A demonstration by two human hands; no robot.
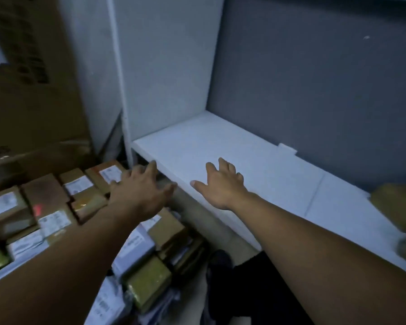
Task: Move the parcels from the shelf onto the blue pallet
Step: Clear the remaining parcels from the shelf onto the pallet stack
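Note:
A white shelf board [244, 151] fills the middle and right of the head view. My right hand [220, 184] hovers over its front edge, fingers spread, holding nothing. My left hand [141, 186] reaches out just left of the board's front corner, fingers spread and empty, above a pile of parcels. Several brown cardboard parcels [47, 202] with white labels lie packed together at lower left. Two brownish parcels [399, 205] sit on the shelf at the far right edge, partly cut off. No blue pallet shows.
A tall cardboard box [33, 90] stands at upper left beside the white shelf side panel [167, 66]. More parcels and grey mailers [136, 252] lie under my left forearm. My dark trouser leg and shoe [223, 277] are below the shelf edge.

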